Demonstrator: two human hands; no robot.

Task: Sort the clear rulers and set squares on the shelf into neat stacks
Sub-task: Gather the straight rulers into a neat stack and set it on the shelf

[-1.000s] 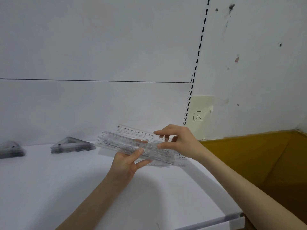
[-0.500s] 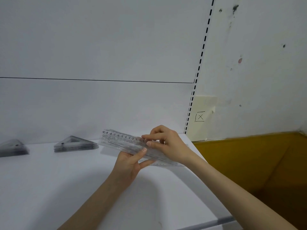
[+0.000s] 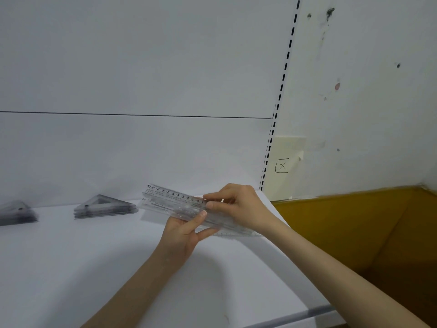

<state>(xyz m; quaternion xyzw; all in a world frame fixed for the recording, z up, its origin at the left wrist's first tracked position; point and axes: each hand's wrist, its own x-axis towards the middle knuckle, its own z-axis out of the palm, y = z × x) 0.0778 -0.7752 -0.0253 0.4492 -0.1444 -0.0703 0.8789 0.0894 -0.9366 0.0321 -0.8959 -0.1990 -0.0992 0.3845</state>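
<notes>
Seen from my remote station through the head camera, both hands meet over the right end of a white shelf [image 3: 94, 268]. The left hand [image 3: 186, 229] comes up from below and grips a bundle of clear rulers [image 3: 172, 202], thumb pressed on top and fingers curled beneath. The right hand [image 3: 238, 204] reaches in from the right, its fingers curled over the bundle's far edge and pinching the end where the printed scale reads zero. The bundle slants from upper left to lower right, with the numbered edge facing the back panel. One ruler edge shows under the right wrist, and I cannot tell whether it lies on the shelf or belongs to the held bundle. Left of the rulers and well apart from them, a stack of set squares [image 3: 104, 207] lies flat on the shelf near the back panel. A second stack [image 3: 16, 213], blurred, sits further left at the frame edge. A slotted upright [image 3: 279, 102] runs up the wall behind the hands. Beside it is a pale note [image 3: 282, 165] with a boxed X, and to the right a mustard cardboard box [image 3: 354, 233].
</notes>
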